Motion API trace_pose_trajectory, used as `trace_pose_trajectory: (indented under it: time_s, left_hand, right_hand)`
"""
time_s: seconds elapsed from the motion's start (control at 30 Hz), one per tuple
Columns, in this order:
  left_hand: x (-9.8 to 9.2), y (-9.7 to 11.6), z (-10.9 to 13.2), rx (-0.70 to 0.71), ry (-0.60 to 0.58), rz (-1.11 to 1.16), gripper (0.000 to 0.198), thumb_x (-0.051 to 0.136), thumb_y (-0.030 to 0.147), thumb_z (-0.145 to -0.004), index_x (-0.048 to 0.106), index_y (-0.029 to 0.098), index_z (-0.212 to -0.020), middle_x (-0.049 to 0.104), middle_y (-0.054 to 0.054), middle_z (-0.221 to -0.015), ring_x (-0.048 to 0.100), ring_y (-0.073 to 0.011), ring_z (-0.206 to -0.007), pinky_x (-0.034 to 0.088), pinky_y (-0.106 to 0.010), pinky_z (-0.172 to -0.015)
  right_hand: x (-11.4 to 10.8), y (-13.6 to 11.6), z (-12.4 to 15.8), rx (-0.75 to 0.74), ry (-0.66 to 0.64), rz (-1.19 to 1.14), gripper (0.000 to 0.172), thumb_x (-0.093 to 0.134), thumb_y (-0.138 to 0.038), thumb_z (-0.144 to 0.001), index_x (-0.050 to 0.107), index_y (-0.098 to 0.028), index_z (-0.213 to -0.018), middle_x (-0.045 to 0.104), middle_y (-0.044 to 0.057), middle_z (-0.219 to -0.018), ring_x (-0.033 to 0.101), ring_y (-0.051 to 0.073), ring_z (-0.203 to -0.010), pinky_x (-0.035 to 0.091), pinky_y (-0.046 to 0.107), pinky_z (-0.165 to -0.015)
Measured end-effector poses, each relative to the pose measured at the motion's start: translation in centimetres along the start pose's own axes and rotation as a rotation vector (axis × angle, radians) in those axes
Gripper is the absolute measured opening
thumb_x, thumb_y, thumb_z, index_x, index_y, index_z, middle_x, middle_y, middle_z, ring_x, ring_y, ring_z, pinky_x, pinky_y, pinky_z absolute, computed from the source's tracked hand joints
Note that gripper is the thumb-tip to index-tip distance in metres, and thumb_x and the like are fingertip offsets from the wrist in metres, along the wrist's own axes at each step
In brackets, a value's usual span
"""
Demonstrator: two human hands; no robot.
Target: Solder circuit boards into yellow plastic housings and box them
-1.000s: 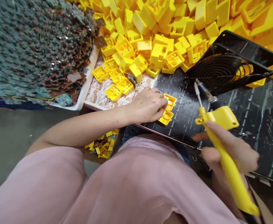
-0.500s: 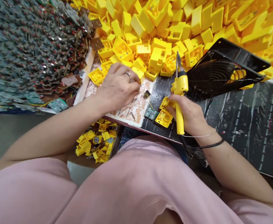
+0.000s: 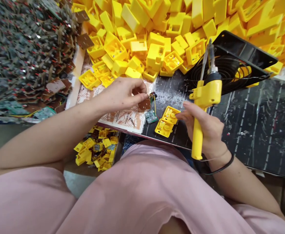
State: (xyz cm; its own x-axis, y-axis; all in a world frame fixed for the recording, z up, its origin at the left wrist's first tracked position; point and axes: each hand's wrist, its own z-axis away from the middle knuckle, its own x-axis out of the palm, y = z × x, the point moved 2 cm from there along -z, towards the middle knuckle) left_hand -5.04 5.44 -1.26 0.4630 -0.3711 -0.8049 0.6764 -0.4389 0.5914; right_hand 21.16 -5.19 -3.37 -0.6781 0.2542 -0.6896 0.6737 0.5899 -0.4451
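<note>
The thumb and fingertips of the left hand were closed in a narrow pinch on the upper edge of a small brown circuit board, near the middle of the frame. The right hand, right of centre, had its fingers wrapped around the handle of a yellow soldering gun, which stood nearly upright in the picture with its tip toward the top.

From the left pinch, an open yellow casing lay to the right and lower in the frame, its two halves side by side, the long axis of the pair slanting from lower left to upper right. The right hand was the nearer of the two: its fingertips were just beside the casing's upper right edge, though whether they touched it could not be told. The left hand was apart from it, with a grey-green board lying in the gap and thin wires around it.

Farther out, a black fan stood behind the gun's tip, yellow housings were heaped across the top of the frame, and a mass of circuit boards filled the upper left.
</note>
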Motion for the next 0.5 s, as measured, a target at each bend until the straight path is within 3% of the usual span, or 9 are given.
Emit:
trace_pose_trajectory:
  time_s: [0.1,0.17,0.23,0.3,0.4,0.5]
  left_hand:
    - [0.6,-0.3,0.0,-0.034,0.010,0.119,0.027,0.056,0.042,-0.095,0.066,0.019,-0.087,0.072,-0.001,-0.076,0.070,-0.0147,-0.071,0.053,-0.027,-0.067]
    - [1.3,-0.4,0.1,-0.069,-0.016,0.212,0.024,0.060,0.042,-0.094,0.065,0.019,-0.087,0.071,-0.001,-0.071,0.067,-0.0128,-0.063,0.051,-0.025,-0.059]
    - [2.0,-0.2,0.3,-0.096,-0.050,0.288,0.024,0.063,0.043,-0.093,0.066,0.019,-0.088,0.070,0.000,-0.068,0.065,-0.0118,-0.057,0.049,-0.024,-0.055]
    - [2.4,0.2,0.5,-0.097,-0.068,0.322,0.026,0.063,0.044,-0.094,0.066,0.019,-0.089,0.071,-0.001,-0.067,0.065,-0.0121,-0.056,0.050,-0.025,-0.055]
    - [2.2,0.5,0.7,-0.057,-0.049,0.296,0.031,0.057,0.047,-0.098,0.066,0.019,-0.089,0.075,-0.002,-0.074,0.070,-0.0141,-0.063,0.055,-0.028,-0.060]
    - [0.9,0.3,0.9,-0.020,0.066,0.118,0.037,0.053,0.051,-0.100,0.066,0.018,-0.086,0.076,-0.003,-0.081,0.072,-0.0166,-0.073,0.057,-0.030,-0.069]
  right_hand:
    - [0.8,-1.1,-0.2,0.021,-0.042,-0.046,0.026,0.063,-0.022,-0.104,0.066,-0.030,-0.128,0.081,-0.003,-0.103,0.079,0.016,-0.083,0.064,0.026,-0.075]
    - [1.7,-2.2,-0.7,0.034,-0.024,-0.047,0.021,0.069,-0.034,-0.102,0.065,-0.027,-0.122,0.080,0.000,-0.104,0.079,0.017,-0.088,0.064,0.027,-0.080]
    - [2.9,-3.3,-1.2,0.047,0.002,-0.010,0.034,0.072,-0.050,-0.098,0.064,-0.025,-0.119,0.079,0.003,-0.102,0.078,0.019,-0.088,0.063,0.028,-0.080]
    - [4.0,-4.0,-1.6,0.062,-0.015,0.046,0.038,0.069,-0.055,-0.098,0.064,-0.024,-0.118,0.078,0.004,-0.098,0.076,0.021,-0.086,0.062,0.030,-0.077]
    - [4.6,-4.0,-1.9,0.095,-0.027,0.060,0.017,0.065,-0.036,-0.103,0.064,-0.027,-0.117,0.078,0.000,-0.094,0.075,0.017,-0.077,0.060,0.027,-0.072]
    - [4.0,-3.4,-1.9,0.140,0.043,-0.006,0.017,0.064,-0.020,-0.100,0.062,-0.029,-0.114,0.078,-0.005,-0.094,0.075,0.013,-0.074,0.059,0.022,-0.070]
